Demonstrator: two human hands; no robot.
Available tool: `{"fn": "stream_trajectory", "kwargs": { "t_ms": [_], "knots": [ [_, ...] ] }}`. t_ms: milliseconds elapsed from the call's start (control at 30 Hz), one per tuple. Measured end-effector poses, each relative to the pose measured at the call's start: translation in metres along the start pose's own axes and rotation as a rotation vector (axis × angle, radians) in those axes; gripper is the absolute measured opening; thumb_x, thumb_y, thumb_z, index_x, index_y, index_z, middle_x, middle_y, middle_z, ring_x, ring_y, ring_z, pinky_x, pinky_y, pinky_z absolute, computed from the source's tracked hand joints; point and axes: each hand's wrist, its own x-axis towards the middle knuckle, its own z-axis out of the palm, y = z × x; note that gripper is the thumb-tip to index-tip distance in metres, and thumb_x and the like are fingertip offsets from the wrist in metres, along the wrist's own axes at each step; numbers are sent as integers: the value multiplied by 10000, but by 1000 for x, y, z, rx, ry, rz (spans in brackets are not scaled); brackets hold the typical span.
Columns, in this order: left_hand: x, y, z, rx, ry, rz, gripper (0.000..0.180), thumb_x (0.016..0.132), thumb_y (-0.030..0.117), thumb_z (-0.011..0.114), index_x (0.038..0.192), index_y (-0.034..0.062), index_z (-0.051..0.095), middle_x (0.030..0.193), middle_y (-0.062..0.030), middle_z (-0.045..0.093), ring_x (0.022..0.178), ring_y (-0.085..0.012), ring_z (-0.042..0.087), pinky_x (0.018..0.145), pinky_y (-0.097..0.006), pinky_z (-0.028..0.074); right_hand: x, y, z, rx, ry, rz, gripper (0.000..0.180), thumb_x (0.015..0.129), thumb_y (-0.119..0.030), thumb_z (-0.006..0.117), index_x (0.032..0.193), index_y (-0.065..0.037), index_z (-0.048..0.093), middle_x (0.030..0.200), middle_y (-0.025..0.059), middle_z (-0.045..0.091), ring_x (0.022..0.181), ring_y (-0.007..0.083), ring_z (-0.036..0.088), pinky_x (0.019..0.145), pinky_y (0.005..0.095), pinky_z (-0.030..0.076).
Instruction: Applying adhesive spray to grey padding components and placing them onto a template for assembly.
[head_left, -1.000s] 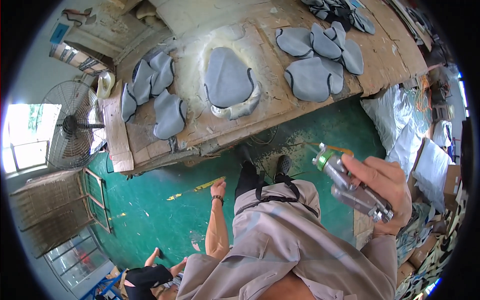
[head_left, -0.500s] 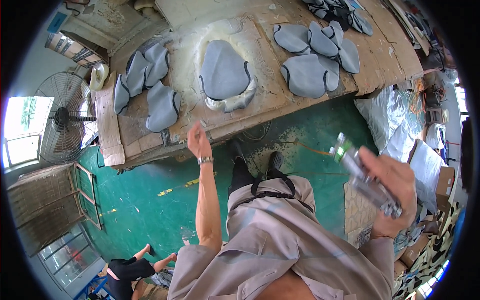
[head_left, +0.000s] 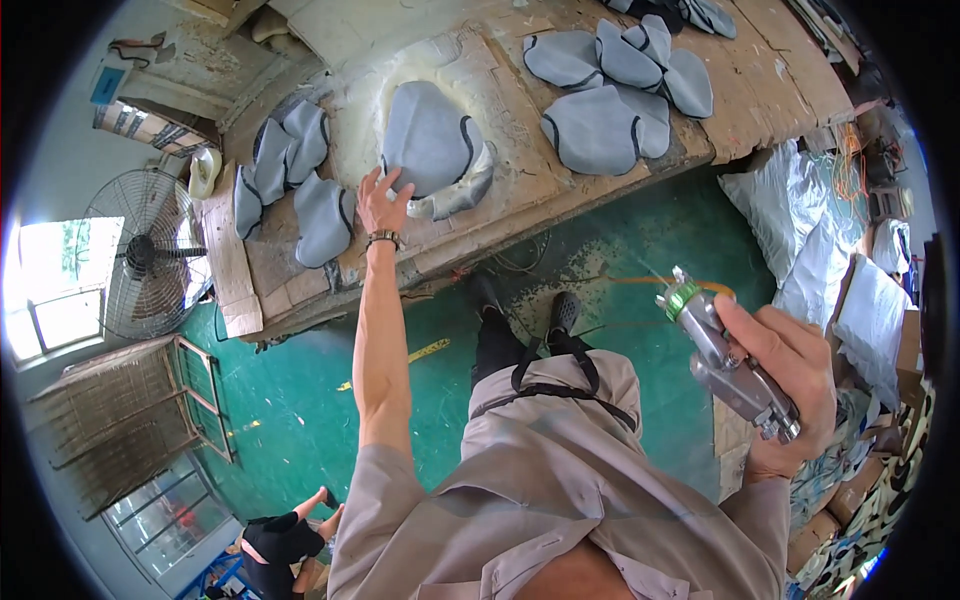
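Your left hand (head_left: 382,203) open, fingers spread, touching the grey seat cover (head_left: 432,148) at one o'clock, your right hand (head_left: 785,375) gripping the metal spray gun (head_left: 722,352)

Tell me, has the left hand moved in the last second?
Yes. The left hand has risen from beside the leg up to the workbench, and now reaches the grey cover lying there.

You stand in a workshop: a rough cardboard-covered workbench (head_left: 760,100) across the top of the frame carries grey padded covers (head_left: 600,130), a pedestal fan (head_left: 140,255) stands at left, and silver bags (head_left: 800,220) pile up on the green-painted floor (head_left: 300,380) at right.
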Motion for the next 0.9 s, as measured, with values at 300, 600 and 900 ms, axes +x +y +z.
{"fn": "stream_trajectory", "kwargs": {
  "t_ms": [300,600,900],
  "knots": [
    [31,7,-17,-53,-9,-35,226,661,215,894,881,179,855,1235,-16,714,1330,-315,556,1114,-461,445,-37,-2,-19,53,73,39,596,756,-135,750,1331,9,690,787,123,649,653,274,652,576,369,475],
    [89,-40,-147,-113,278,31,199,710,143,831,909,159,827,1195,-62,704,1199,-313,608,1046,-456,479,-30,-52,26,142,-86,153,676,724,12,736,1391,26,628,903,185,639,747,326,633,677,355,488],
    [-3,-256,-198,265,291,-196,249,761,192,837,1008,212,818,1228,-72,656,1211,-313,587,1015,-455,494,6,-107,64,85,-115,110,716,713,51,748,1414,39,601,870,169,631,711,312,618,658,354,482]
  ]
}}
